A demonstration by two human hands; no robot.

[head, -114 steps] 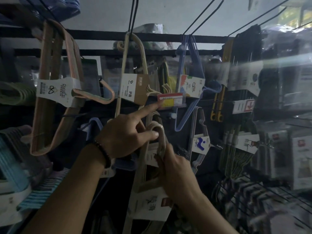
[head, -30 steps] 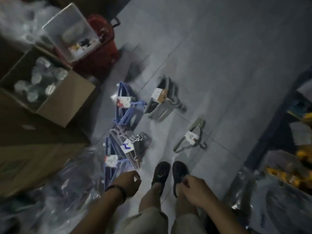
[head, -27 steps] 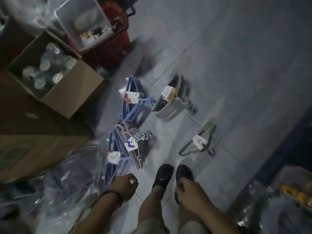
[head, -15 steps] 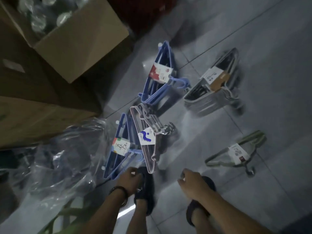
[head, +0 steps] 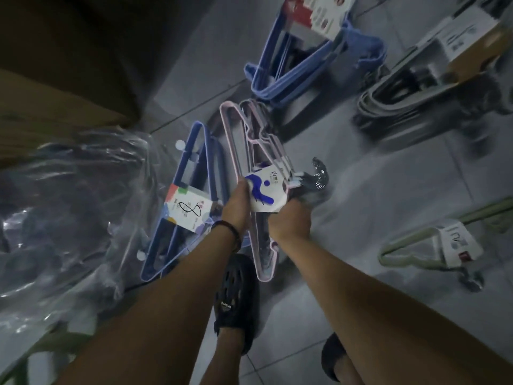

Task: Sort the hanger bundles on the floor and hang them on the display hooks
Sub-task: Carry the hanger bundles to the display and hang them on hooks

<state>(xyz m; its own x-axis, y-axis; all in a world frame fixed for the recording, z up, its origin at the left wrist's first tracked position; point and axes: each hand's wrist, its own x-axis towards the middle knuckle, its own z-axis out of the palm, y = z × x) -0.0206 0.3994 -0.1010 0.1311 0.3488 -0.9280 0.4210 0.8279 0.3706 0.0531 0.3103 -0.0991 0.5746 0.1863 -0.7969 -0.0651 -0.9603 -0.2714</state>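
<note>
Pink wire hanger bundle [head: 265,190], firmly gripped
Left hand [head: 236,208] and right hand [head: 291,220] grip it; far blue plastic bundle [head: 277,88] cut off.

Grey hanger bundle [head: 388,98] blurred, cut by right edge; right hand [head: 291,220] fingers hidden under pink hanger bundle [head: 262,195].

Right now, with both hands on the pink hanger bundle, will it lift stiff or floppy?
Likely stiff and light: the pink hanger bundle is thin frames banded by a paper label. The frames may fan apart; they look splayed at the far end. The shiny wrapped hooks could be slippery.
</note>
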